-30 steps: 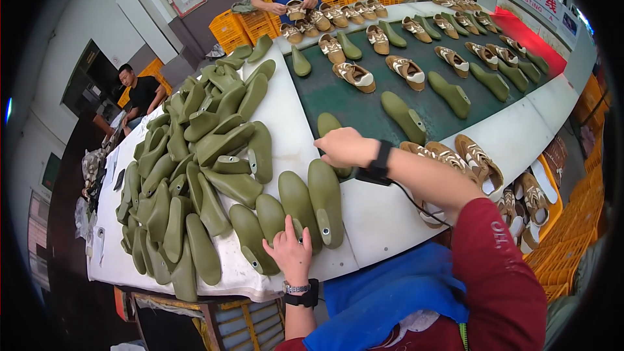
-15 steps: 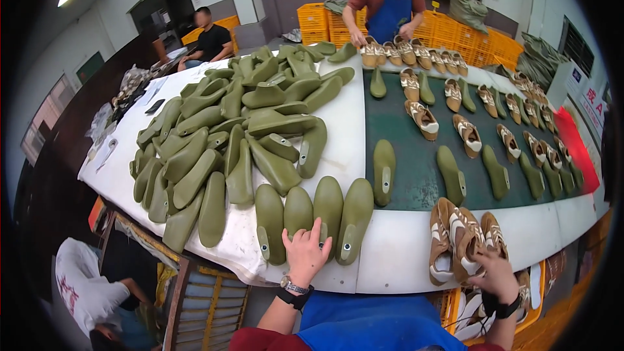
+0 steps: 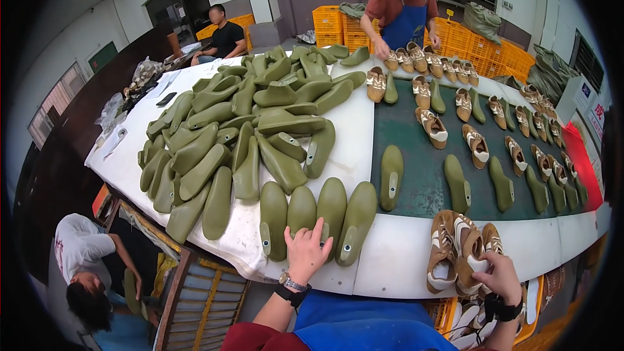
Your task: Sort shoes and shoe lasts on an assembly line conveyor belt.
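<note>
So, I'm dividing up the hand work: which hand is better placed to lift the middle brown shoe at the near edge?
Probably the right hand: it is at that brown shoe's heel, whereas the left hand is over green lasts.

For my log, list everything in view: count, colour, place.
Smooth foot-shaped lasts: many, olive green, pile at left, row of four, belt
Striped lace-up shoes: many, brown and white, belt and table edges
Flat-topped table: one, white, centre
Flat belt: one, dark green, right
Latticed plastic crates: several, yellow-orange, far wall, lower right
Flat rectangular object: one, black, table's left
Flat sheet: one, red, belt's right end
Other people: three, red, black, white tops, top, upper left, lower left
Left hand: one, bare, at the lasts
Right hand: one, bare, at a shoe's heel
</note>
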### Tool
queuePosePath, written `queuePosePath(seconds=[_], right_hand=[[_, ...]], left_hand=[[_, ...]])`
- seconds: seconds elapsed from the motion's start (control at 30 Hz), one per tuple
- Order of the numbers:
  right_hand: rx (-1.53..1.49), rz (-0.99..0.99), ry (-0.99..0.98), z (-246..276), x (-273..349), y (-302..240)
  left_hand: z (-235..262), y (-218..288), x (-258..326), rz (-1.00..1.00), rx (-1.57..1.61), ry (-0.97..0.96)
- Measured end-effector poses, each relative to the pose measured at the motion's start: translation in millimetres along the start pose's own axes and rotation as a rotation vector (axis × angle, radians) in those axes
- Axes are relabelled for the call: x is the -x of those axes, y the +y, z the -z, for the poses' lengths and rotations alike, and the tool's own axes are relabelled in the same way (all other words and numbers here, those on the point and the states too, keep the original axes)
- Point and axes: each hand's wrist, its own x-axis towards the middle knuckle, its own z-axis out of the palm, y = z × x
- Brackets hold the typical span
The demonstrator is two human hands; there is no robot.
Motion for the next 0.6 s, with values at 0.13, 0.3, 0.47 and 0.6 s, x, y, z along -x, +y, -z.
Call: queuePosePath(seconds=[0.13,0.3,0.47,0.6], right_hand=[[-0.053,0.003,-0.049,29.0,-3.7,-23.6],[-0.145,0.123,-0.073,51.3,-16.9,-60.0],[-0.102,0.275,-0.117,54.7,-35.7,-89.6],[-0.088,0.271,-0.234,53.6,-70.0,-108.8]], left_hand=[[0.7,-0.6,0.3,-0.004,0.001,0.000],[4.0,-0.4,4.0,0.018,0.018,-0.001],[2.3,-0.8,6.2,0.014,0.035,0.004],[4.5,-2.1,5.4,0.023,0.139,0.027]])
